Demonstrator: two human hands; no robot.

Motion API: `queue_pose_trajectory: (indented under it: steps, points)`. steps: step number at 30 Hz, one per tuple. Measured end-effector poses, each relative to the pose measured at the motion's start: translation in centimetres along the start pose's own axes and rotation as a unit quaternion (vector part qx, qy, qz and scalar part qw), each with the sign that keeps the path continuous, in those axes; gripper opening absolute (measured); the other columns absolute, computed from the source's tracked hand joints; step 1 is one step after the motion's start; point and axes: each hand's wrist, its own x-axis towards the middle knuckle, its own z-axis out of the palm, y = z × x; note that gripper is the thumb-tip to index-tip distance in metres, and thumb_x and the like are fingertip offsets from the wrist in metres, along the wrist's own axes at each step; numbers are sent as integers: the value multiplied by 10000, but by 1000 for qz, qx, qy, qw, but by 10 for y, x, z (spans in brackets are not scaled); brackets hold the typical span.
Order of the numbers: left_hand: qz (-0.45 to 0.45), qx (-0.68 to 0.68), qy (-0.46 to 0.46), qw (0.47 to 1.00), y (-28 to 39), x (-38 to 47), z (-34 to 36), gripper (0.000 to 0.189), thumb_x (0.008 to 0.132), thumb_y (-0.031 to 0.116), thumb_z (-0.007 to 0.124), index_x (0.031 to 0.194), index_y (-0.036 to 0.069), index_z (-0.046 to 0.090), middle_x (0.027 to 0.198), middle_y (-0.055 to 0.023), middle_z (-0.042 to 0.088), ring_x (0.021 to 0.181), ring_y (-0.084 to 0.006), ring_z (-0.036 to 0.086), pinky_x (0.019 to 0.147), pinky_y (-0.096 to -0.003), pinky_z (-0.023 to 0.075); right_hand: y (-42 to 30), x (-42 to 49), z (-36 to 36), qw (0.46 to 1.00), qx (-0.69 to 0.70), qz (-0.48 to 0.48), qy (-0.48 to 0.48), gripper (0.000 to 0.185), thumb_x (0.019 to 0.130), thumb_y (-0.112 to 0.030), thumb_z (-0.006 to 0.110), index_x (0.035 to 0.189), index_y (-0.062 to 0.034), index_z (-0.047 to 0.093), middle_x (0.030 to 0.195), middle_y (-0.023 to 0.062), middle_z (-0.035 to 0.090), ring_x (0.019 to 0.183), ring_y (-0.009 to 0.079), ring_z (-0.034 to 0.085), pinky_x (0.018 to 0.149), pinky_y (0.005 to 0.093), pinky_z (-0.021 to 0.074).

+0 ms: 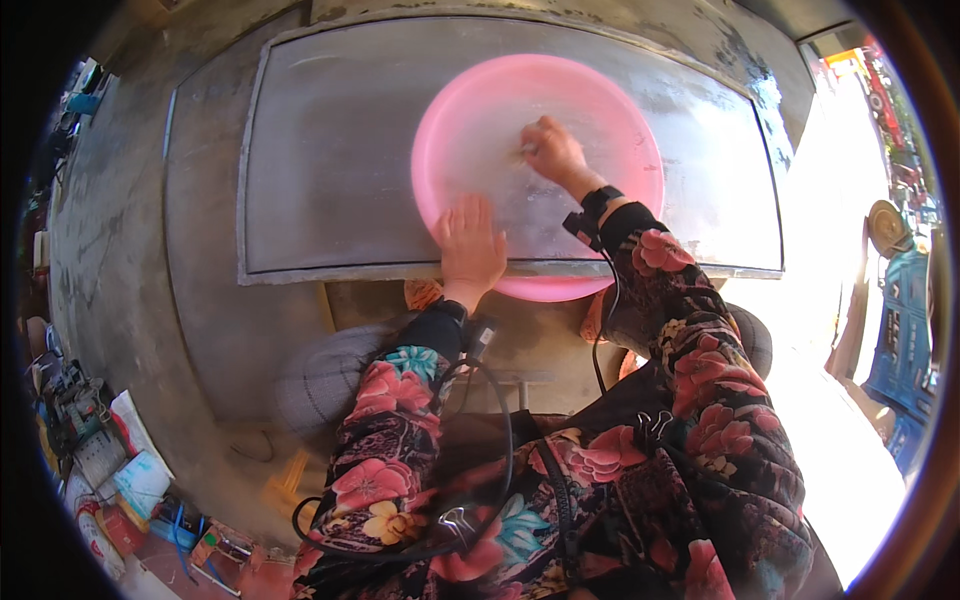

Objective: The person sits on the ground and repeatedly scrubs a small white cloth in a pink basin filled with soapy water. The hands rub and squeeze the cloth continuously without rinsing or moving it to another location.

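A large framed see-through panel (337, 150), seemingly fine mesh, lies before me. Through it shows a round pink basin (424, 161), whose near edge sticks out below the panel's front frame. My left hand (472, 244) lies flat, fingers together, over the front frame and the panel above the basin's left side. Above the basin's middle, my right hand (553, 150) is closed around a small pale object (529, 148) at its fingertips, against or just over the panel. That object is too small and blurred to name.
Black cables (510, 420) run from devices at both wrists across my lap. Tools and parts (97, 450) clutter the lower left. A blue object bearing writing (904, 330) stands at the right, beyond brightly sunlit ground. My knee (330, 375) is below the panel's front edge.
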Motion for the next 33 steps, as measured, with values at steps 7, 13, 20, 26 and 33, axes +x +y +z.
queue_pose_trajectory:
  steps: [7, 13, 20, 26, 33]
  points:
    - [-1, 24, -2, 1000, -3, -2, 5, 630, 892, 339, 557, 1417, 18, 423, 1502, -139, 372, 1430, -284, 274, 1159, -468, 195, 48, -4, 0, 980, 44, 179, 80, 161, 765, -237, 696, 916, -181, 699, 984, 135, 604, 921, 342, 634, 801, 445, 533]
    - [-13, 33, -46, 998, -5, 1, 10, 612, 894, 334, 559, 1402, 18, 436, 1509, -143, 364, 1433, -293, 266, 1162, -467, 193, -39, -59, 56, 995, 91, -33, -32, 181, 723, -202, 706, 904, -199, 686, 1015, 110, 569, 1013, 324, 589, 812, 434, 523]
    - [12, 48, -18, 999, -8, 1, 6, 620, 895, 357, 546, 1401, 13, 444, 1523, -148, 354, 1436, -300, 270, 1163, -465, 186, 9, -27, 24, 996, -20, 83, 23, 163, 778, -200, 666, 939, -181, 678, 1036, 133, 577, 1010, 353, 594, 813, 475, 521]
    - [12, 43, -6, 999, 0, 2, -8, 621, 900, 326, 535, 1421, 12, 415, 1527, -158, 339, 1439, -305, 267, 1159, -472, 207, 54, 41, -15, 949, -78, 247, 179, 216, 786, -318, 701, 920, -150, 685, 1043, 154, 595, 1005, 366, 600, 824, 460, 516]
    - [10, 21, -12, 1000, 14, -17, -19, 629, 892, 317, 534, 1417, -2, 399, 1506, -163, 359, 1410, -335, 302, 1146, -492, 226, -78, 20, 46, 996, 82, 11, -15, 204, 785, -286, 712, 971, -203, 693, 1088, 127, 567, 1033, 355, 584, 859, 447, 524]
